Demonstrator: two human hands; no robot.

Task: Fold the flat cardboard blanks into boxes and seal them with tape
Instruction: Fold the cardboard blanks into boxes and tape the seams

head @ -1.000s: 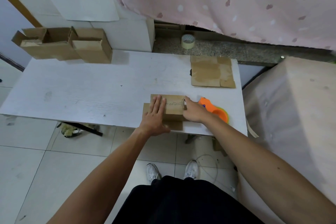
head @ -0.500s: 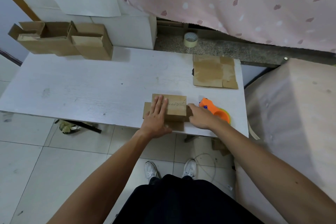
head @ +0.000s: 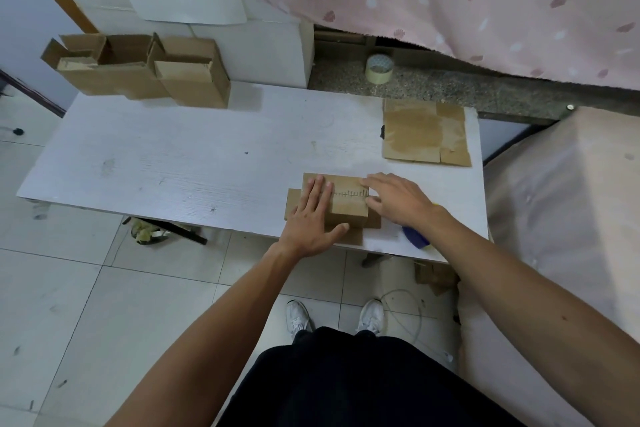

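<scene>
While our left hand (head: 311,215) lies flat with straight fingers on top of the small brown cardboard box (head: 349,210), our right hand (head: 398,203) rests open and relaxed over the box's right end. A row of short dark ticks runs along the top seam between them. We have the box near the front edge of the white, wood-grained worktop (head: 173,166), with flaps jutting out at its base. A creased flat cardboard blank (head: 426,132) lies well apart at the back right. Open cardboard boxes (head: 138,73) stand at the back left, flaps raised. A roll of tape (head: 379,69) sits on the speckled stone ledge (head: 450,87).
</scene>
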